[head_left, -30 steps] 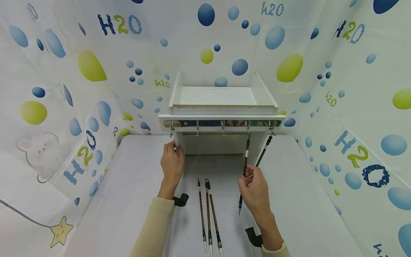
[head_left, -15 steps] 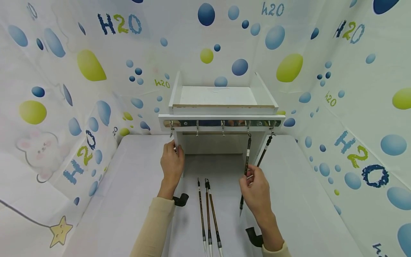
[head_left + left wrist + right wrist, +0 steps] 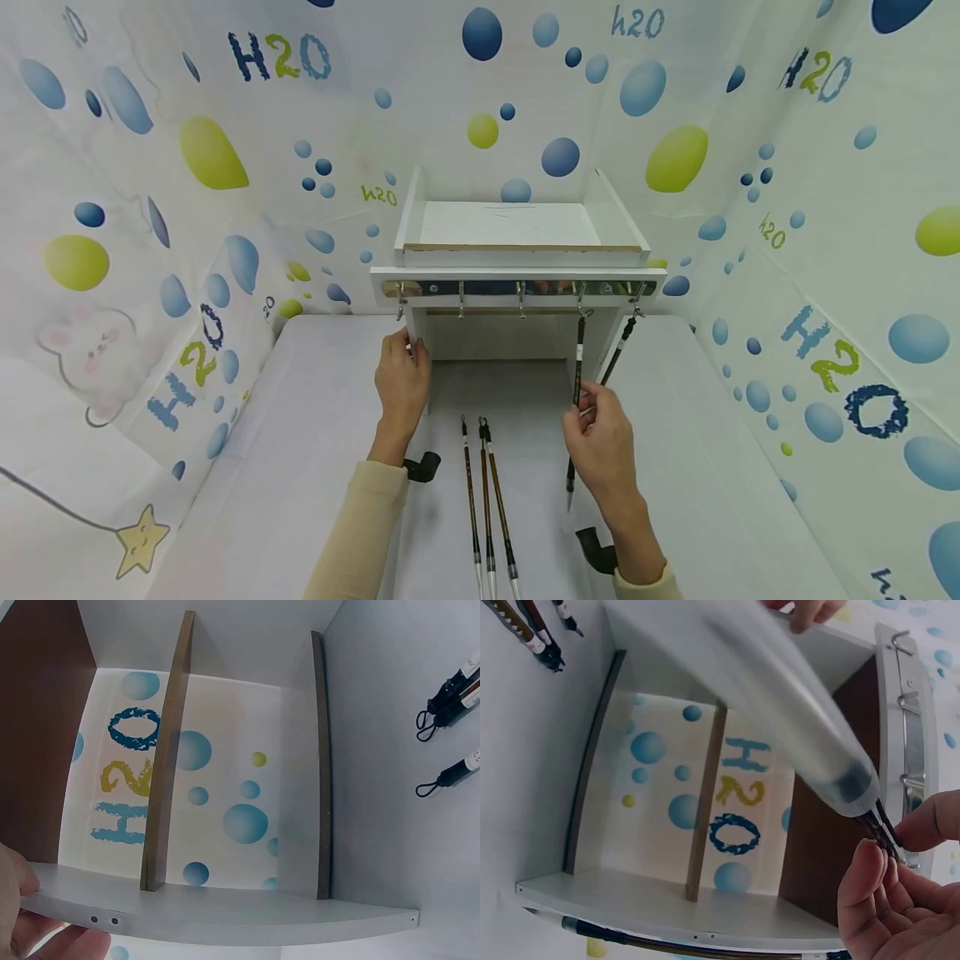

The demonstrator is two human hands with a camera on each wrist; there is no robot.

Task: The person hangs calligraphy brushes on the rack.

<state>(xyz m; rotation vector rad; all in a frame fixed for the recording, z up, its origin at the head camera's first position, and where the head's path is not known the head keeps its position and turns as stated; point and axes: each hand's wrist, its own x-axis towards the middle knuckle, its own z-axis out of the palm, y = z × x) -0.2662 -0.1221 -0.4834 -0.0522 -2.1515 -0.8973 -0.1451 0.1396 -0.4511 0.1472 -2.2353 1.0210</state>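
Observation:
My right hand [image 3: 602, 442] pinches the dark handle of a brush [image 3: 579, 354] whose looped top is at the second hook from the right; whether the loop sits on the hook, I cannot tell. In the right wrist view its clear-capped tip [image 3: 810, 727] crosses close to the camera above my fingers [image 3: 870, 892]. Another brush [image 3: 617, 354] hangs from the rightmost hook. My left hand [image 3: 402, 383] grips the left upright of the white rack [image 3: 517, 273]; in the left wrist view its fingers [image 3: 75, 943] curl around that side panel [image 3: 225, 919].
Three brushes [image 3: 487, 500] lie on the white surface between my arms, loops toward the rack. Three hooks to the left, including the middle hook [image 3: 521, 300], hold nothing. A shallow tray [image 3: 510, 225] tops the rack. Patterned sheets rise behind and at both sides.
The lower end of the held brush has swung slightly right, and my right hand has shifted slightly right and up with it. My left hand stays in place.

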